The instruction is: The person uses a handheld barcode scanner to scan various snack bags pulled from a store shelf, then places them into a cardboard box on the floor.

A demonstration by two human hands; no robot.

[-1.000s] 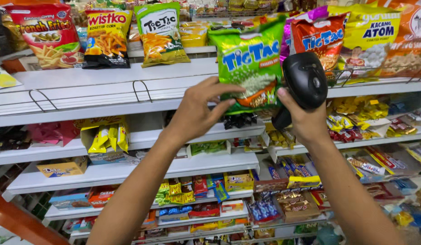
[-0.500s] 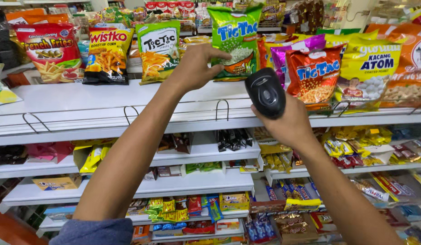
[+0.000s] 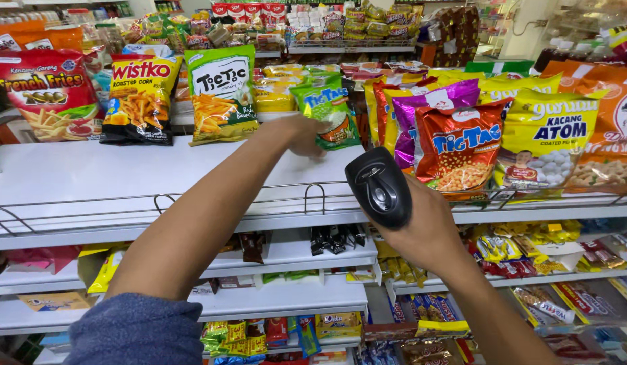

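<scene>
as things stand: left hand (image 3: 303, 135) is stretched out to a small green snack bag (image 3: 330, 108); right hand (image 3: 421, 230) holds a black scanner (image 3: 381, 186) up in front of the shelves.
step in hand: by the look of it, handling that one bag at the back of the top shelf (image 3: 90, 176) with the scanner held ready.
left fingers: curled in on the bag's lower left edge and seemingly pinching it; the fingertips are partly hidden by the hand.
right fingers: wrapped round the scanner's handle from behind and closed on it; only the thumb side shows.
where the bag is: upright on the top shelf, behind the wire rail (image 3: 191, 203), between a green-and-white bag (image 3: 222, 94) on its left and a purple bag (image 3: 431, 101) on its right.
where the scanner is: nearer the camera and lower than the bag, well apart from it, its head tilted toward the shelf.
next move calls for: a steady pinch so the bag does not topple its neighbours, and the scanner's window squared to the pack.
count, hands: two.
count, scanners: one.
count, bags in hand: one.
count, large bags left of it: three.
count, front bags right of it: at least four; those behind overlap too much to count.
</scene>
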